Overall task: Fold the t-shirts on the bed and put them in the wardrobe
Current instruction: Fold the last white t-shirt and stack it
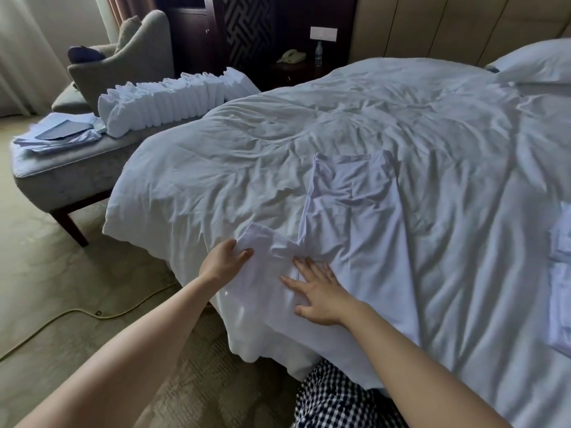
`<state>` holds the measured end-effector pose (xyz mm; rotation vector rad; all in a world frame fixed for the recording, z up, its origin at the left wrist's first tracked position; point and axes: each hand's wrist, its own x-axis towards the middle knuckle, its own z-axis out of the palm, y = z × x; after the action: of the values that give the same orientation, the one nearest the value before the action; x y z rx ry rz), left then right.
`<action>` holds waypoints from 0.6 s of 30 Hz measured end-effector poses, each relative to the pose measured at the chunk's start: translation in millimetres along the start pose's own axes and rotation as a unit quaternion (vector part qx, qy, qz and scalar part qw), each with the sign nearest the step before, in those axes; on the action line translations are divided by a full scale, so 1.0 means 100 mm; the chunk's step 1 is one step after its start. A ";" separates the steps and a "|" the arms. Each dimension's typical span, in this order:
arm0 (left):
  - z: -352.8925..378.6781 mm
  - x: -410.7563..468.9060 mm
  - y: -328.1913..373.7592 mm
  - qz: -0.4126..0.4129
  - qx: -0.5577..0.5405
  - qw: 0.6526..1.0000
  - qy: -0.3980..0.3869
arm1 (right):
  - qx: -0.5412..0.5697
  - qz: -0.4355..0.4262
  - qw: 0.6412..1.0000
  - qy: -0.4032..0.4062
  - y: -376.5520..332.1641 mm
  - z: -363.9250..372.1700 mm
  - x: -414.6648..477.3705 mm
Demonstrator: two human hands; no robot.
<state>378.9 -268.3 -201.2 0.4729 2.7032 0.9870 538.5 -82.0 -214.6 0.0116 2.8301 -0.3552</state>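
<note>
Hotel-looking room, big bed [309, 118] with a rumpled white duvet, and you're leaning in at its near left corner. A white t-shirt [355, 217] is lying flat on the duvet right in front of you. Your left hand [224, 261] is gripping the sleeve [262, 239] sticking out to the left, fingers curled round the cloth. Your right hand [318, 291] is pressing on the shirt just beside it, fingers straight and spread. A row of folded white pieces [167, 100] is sitting on the grey bench [61, 177].
</note>
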 end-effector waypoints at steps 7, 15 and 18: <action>-0.04 -0.27 0.57 0.041 -0.002 0.999 0.011 | 0.000 -0.014 0.995 0.097 0.20 -0.01 -0.65; 0.55 -0.66 1.47 0.082 -0.066 0.994 -0.042 | 0.050 0.036 0.984 0.169 0.62 0.25 -1.45; 0.85 -0.79 1.71 0.077 -0.018 0.995 -0.064 | 0.088 0.064 0.977 0.185 0.69 0.33 -1.71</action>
<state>516.7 -124.8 -145.2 0.7217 2.5631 1.0046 715.0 -18.1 -213.6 0.3281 3.1290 -0.6313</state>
